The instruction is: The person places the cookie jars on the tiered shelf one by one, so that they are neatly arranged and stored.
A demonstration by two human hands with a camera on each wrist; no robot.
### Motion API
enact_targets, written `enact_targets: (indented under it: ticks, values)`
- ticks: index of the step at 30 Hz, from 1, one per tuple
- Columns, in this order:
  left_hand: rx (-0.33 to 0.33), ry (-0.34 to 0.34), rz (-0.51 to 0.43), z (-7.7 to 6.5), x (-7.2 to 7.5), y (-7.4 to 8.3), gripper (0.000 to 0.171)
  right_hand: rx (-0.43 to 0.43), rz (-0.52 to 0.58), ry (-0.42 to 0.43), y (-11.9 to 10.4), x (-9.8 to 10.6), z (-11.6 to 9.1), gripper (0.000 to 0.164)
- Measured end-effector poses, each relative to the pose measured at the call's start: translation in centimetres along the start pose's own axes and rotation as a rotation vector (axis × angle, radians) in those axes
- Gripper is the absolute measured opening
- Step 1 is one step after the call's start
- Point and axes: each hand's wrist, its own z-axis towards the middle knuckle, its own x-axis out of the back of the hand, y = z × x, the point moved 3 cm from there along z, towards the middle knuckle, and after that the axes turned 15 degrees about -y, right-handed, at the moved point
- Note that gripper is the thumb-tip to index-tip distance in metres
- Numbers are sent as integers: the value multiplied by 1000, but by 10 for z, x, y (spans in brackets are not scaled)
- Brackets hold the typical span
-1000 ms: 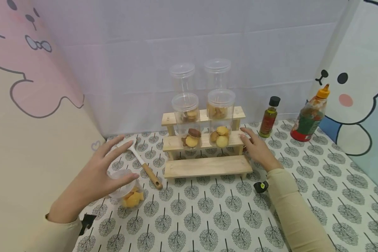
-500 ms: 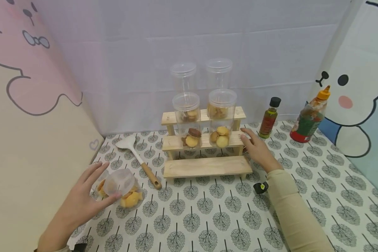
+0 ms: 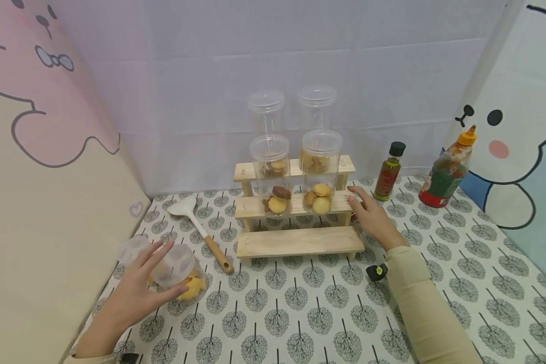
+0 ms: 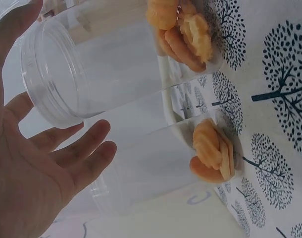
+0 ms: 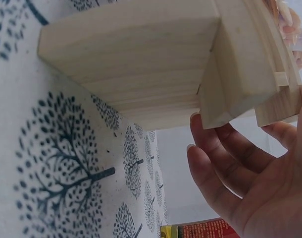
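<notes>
My left hand point(image 3: 134, 293) is spread beside a clear lidded jar point(image 3: 175, 265) of yellow cookies on the left of the table. In the left wrist view, thumb and fingers stand on either side of its lid point(image 4: 54, 72), with a gap before the palm. A second cookie jar point(image 4: 156, 163) stands just beyond. My right hand point(image 3: 374, 217) holds the right end of the wooden three-step rack point(image 3: 300, 241); up close its fingers point(image 5: 218, 163) bend around a rack leg point(image 5: 235, 79). Jars of cookies point(image 3: 270, 149) stand in pairs on the middle and top steps; the bottom step is bare.
A white spatula with a wooden handle point(image 3: 216, 253) lies between the left jars and the rack. Right of the rack stand an oil bottle point(image 3: 388, 174) and a red sauce bottle point(image 3: 446, 172). A white curtain point(image 3: 186, 116) hangs behind the tree-print cloth point(image 3: 296, 313).
My left hand drew back left and down from over the jars, then came slightly right again beside the nearer jar's lid. The right hand has stayed on the rack.
</notes>
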Motion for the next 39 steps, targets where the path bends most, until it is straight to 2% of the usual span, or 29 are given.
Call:
enact_targets:
  ticks: [8,22,39]
  values:
    - [-30,0,-4,2,-7,1,96,-7,-3,-1,0,0,0,65]
    - [-32,24,13,4,-11,0,88,-7,8,3,1,0,2,65]
    - [-45,43,0,4,-12,0,86,-15,-15,3,1,1,2,64]
